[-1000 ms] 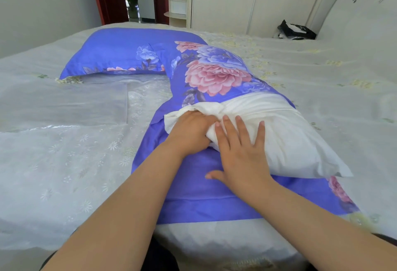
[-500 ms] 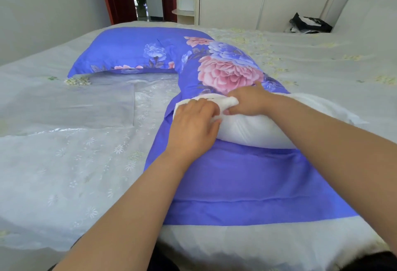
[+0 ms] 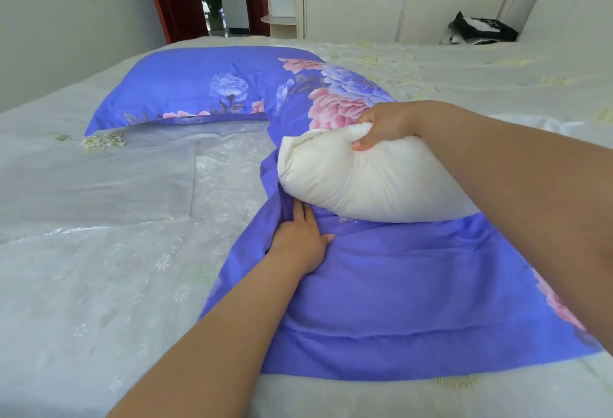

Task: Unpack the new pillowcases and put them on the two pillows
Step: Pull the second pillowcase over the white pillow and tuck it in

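A bare white pillow (image 3: 358, 179) lies across a blue floral pillowcase (image 3: 398, 291) spread on the bed. My right hand (image 3: 381, 126) grips the pillow's top edge near its left end and lifts it slightly. My left hand (image 3: 300, 238) lies on the pillowcase's left edge just under the pillow, fingers reaching into a fold of the blue cloth. A second pillow in a matching blue floral case (image 3: 199, 89) lies further back on the left.
A clear plastic wrapper (image 3: 99, 179) lies flat on the white embroidered bedspread (image 3: 83, 285) to the left. A black bag (image 3: 481, 29) sits at the far right by the headboard. Beyond the bed stand wardrobe doors and an open doorway.
My right hand has bunched and raised the white pillow's left end. My left hand has dropped off the pillow onto the pillowcase edge beneath it.
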### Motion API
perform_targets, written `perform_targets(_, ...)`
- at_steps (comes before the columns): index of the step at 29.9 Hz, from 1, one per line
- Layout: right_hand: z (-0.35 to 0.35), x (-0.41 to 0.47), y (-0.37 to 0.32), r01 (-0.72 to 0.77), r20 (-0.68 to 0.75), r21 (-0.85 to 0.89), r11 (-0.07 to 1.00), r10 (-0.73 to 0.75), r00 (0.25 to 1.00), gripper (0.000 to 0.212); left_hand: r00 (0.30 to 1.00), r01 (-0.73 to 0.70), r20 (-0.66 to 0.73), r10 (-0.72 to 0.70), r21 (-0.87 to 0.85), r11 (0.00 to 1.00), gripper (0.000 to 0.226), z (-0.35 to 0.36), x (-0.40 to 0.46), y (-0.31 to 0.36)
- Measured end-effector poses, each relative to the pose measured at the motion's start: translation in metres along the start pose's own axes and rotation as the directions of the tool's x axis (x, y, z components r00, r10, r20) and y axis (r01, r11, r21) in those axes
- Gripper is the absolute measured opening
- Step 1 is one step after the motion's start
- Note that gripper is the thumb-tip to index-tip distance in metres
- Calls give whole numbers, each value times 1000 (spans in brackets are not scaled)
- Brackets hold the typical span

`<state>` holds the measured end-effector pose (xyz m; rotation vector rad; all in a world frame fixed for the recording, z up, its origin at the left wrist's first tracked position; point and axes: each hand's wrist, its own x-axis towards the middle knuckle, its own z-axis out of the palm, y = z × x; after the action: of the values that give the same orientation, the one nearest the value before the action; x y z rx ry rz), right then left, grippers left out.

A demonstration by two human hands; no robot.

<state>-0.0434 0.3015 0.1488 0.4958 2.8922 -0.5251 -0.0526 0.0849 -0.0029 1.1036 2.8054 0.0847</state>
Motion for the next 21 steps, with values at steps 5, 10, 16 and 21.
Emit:
perform_targets(5, 2, 23, 5, 6, 10, -23, 1000, -5, 1000, 31, 1000, -3, -27, 2, -49, 999, 70, 5, 22, -6)
perform_targets(10, 4, 24, 16, 15, -14, 41, 999, -14, 1000, 35, 994, 12, -113, -2, 87, 996, 52, 0, 18, 3)
perform_targets(16, 13, 10, 7, 99, -56, 6, 995, -98, 994, 21, 928, -372, -93, 361, -291, 882, 20, -28, -47, 83)
perform_targets(21, 34, -16, 4, 208, -195, -25, 978, -209, 958, 23, 878, -478, -191, 438, -376, 794, 25, -36, -68, 130)
